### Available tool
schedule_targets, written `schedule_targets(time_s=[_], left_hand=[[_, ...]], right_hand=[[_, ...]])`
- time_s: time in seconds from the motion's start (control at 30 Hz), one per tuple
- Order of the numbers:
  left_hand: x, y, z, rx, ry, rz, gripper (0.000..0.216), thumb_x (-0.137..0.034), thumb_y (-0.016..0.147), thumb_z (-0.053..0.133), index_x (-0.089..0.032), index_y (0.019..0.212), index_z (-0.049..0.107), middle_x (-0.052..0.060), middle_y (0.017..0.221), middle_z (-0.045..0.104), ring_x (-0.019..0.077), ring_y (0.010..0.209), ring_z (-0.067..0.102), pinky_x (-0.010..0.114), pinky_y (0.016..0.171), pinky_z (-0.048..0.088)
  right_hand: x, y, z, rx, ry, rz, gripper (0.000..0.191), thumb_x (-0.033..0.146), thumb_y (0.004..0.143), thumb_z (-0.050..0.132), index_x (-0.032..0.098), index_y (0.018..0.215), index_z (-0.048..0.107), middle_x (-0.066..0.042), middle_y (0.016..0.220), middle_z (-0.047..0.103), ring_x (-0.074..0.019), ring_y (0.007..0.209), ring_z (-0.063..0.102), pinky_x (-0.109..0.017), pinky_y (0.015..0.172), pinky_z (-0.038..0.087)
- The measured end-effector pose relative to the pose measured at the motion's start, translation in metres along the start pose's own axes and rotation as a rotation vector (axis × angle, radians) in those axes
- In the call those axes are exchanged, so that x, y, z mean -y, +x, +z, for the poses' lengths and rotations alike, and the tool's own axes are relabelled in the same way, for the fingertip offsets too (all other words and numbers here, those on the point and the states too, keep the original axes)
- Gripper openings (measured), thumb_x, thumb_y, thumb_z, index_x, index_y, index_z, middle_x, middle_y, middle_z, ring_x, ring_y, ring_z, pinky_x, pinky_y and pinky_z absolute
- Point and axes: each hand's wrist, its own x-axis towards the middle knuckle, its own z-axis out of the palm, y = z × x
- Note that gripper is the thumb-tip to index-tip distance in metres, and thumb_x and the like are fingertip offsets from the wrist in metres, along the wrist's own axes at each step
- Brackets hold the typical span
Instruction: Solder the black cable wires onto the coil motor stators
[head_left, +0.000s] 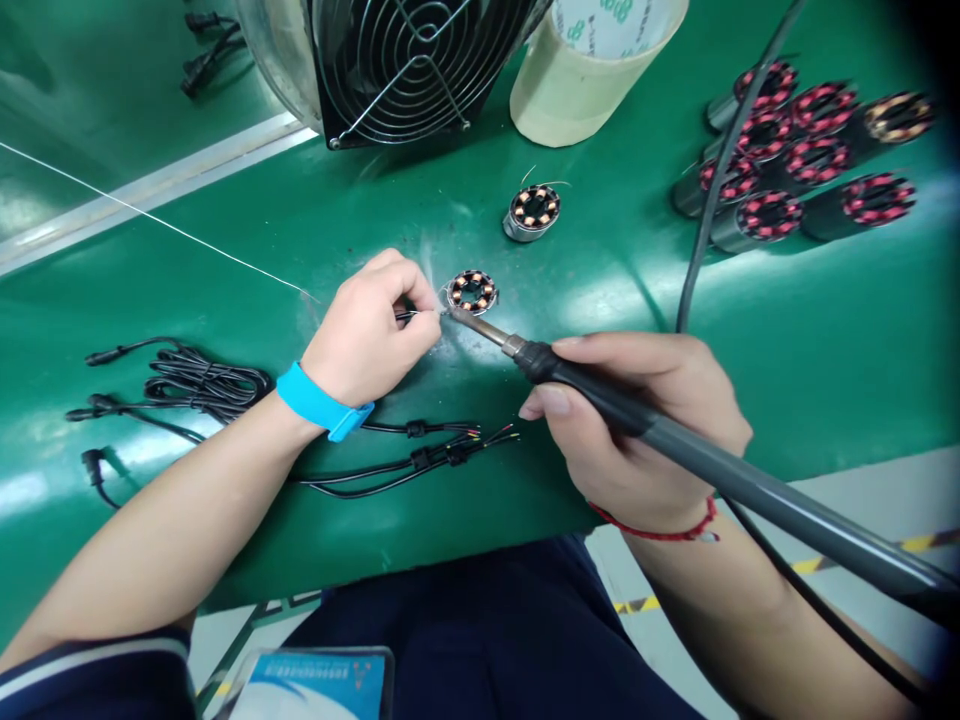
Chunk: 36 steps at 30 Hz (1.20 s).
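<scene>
My right hand [645, 420] grips a soldering iron [585, 375] like a pen, its tip pointing left at the rim of a small motor stator [472, 291] with copper windings. Pinched closed, my left hand [379, 325] is just left of that stator, touching the spot near the iron's tip. A thin wire shows between its thumb and finger; most of what it holds is hidden. Faint smoke rises where tip and fingertips meet. Slightly farther back stands a second copper-wound stator [531, 212] with loose wire ends.
Bundled black cables [202, 380] lie at left, and cables with stripped ends [450, 450] lie in front. A fan [427, 65] and a tape roll [592, 85] stand at the back. Several red-wound stators [769, 217] fill the right. The iron's cord [712, 200] crosses there; solder wire [157, 218] stretches left.
</scene>
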Motion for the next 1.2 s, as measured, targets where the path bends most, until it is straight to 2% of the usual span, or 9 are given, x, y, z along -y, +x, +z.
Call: schedule_targets(time_s=[0.13, 0.43, 0.7, 0.87, 1.07, 1.13, 1.2], left_hand=[[0.0, 0.0, 0.0, -0.011, -0.016, -0.007, 0.017, -0.003, 0.068, 0.055, -0.018, 0.06, 0.051, 0.0, 0.071, 0.055, 0.0123, 0.068, 0.049, 0.033, 0.071, 0.048], [-0.001, 0.0, -0.001, -0.017, -0.069, -0.047, 0.018, -0.003, 0.068, 0.056, -0.019, 0.062, 0.051, 0.0, 0.071, 0.053, 0.0126, 0.068, 0.048, 0.034, 0.075, 0.049], [0.001, 0.001, 0.002, -0.03, -0.02, -0.001, 0.016, -0.004, 0.07, 0.054, -0.018, 0.063, 0.051, 0.0, 0.071, 0.055, 0.0119, 0.069, 0.05, 0.031, 0.071, 0.048], [0.002, 0.001, 0.002, -0.031, 0.018, 0.003, 0.015, -0.005, 0.071, 0.055, -0.018, 0.063, 0.052, 0.0, 0.069, 0.054, 0.0113, 0.066, 0.048, 0.029, 0.066, 0.046], [0.0, 0.001, 0.001, -0.04, 0.018, -0.01, 0.014, -0.006, 0.07, 0.055, -0.018, 0.063, 0.053, -0.001, 0.068, 0.054, 0.0102, 0.064, 0.047, 0.028, 0.063, 0.043], [0.0, 0.001, 0.0, -0.038, 0.025, -0.014, 0.013, -0.008, 0.071, 0.056, -0.017, 0.063, 0.054, -0.001, 0.067, 0.053, 0.0103, 0.064, 0.047, 0.028, 0.064, 0.043], [-0.001, 0.001, 0.0, -0.036, 0.028, -0.02, 0.011, -0.009, 0.072, 0.056, -0.017, 0.064, 0.054, -0.001, 0.067, 0.053, 0.0102, 0.064, 0.047, 0.028, 0.064, 0.042]], right_hand=[[-0.001, 0.0, -0.001, -0.039, 0.015, 0.024, 0.025, 0.027, 0.081, 0.072, 0.028, 0.105, 0.065, -0.003, 0.089, 0.075, -0.015, 0.057, 0.068, -0.031, 0.054, 0.058], [0.0, 0.001, 0.0, 0.006, 0.043, 0.025, 0.024, 0.027, 0.082, 0.071, 0.029, 0.104, 0.064, 0.0, 0.085, 0.075, -0.0134, 0.054, 0.065, -0.029, 0.051, 0.057], [-0.001, 0.001, 0.001, -0.013, 0.083, -0.012, 0.025, 0.024, 0.081, 0.072, 0.026, 0.105, 0.065, 0.0, 0.085, 0.074, -0.0121, 0.056, 0.066, -0.027, 0.052, 0.055], [-0.003, 0.004, 0.002, -0.05, 0.039, -0.033, 0.026, 0.026, 0.084, 0.07, 0.027, 0.109, 0.065, -0.002, 0.091, 0.073, -0.0148, 0.066, 0.069, -0.03, 0.06, 0.058], [0.003, 0.025, -0.004, 0.141, -0.046, -0.183, 0.031, 0.02, 0.087, 0.065, 0.029, 0.117, 0.063, -0.002, 0.11, 0.073, -0.0186, 0.095, 0.073, -0.033, 0.085, 0.061], [0.009, 0.034, -0.007, 0.209, -0.056, -0.148, 0.033, 0.023, 0.09, 0.063, 0.03, 0.122, 0.061, -0.001, 0.118, 0.072, -0.0178, 0.097, 0.073, -0.033, 0.091, 0.06], [0.014, 0.044, -0.01, 0.275, -0.091, -0.071, 0.033, 0.024, 0.092, 0.06, 0.029, 0.125, 0.06, 0.0, 0.117, 0.072, -0.0156, 0.09, 0.074, -0.031, 0.089, 0.06]])
